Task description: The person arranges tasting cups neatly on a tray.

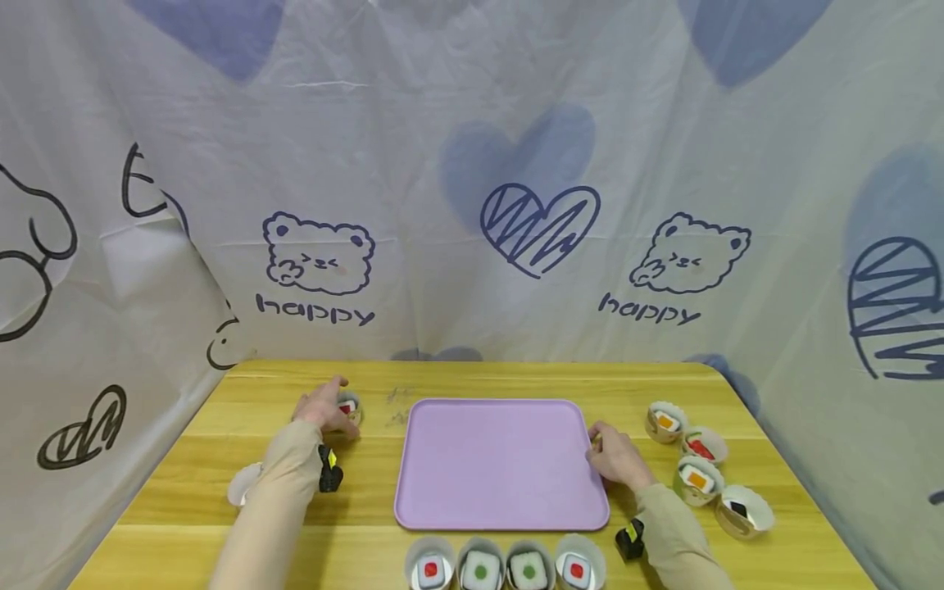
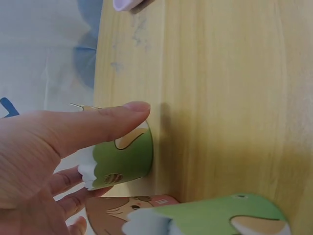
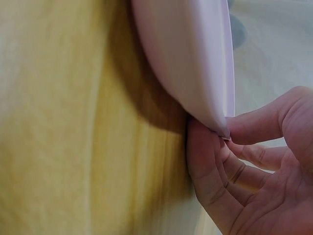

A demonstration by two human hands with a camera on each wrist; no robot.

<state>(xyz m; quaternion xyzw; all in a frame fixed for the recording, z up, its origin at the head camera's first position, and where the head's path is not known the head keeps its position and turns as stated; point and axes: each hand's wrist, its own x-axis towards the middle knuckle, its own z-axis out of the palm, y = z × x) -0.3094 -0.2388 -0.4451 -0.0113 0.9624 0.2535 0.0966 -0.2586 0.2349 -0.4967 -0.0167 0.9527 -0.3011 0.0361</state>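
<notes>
My left hand (image 1: 324, 408) is around a green-patterned paper cup (image 2: 124, 159) standing at the back left, holding a white piece with a red middle. In the left wrist view the straight thumb crosses one side of that cup, and the other fingers lie partly hidden behind it. My right hand (image 1: 615, 455) pinches the right rim of a lilac tray (image 1: 503, 463) between thumb and index finger. The right wrist view shows the pinched tray edge (image 3: 208, 73) close over the wooden table.
Several paper cups with small sushi-like pieces stand around: a row of cups (image 1: 481, 565) before the tray, a group with an orange-topped piece (image 1: 696, 479) at the right, and a white cup (image 1: 243, 483) beside the left forearm. A printed cloth (image 1: 420, 164) hangs behind the table (image 1: 369, 492).
</notes>
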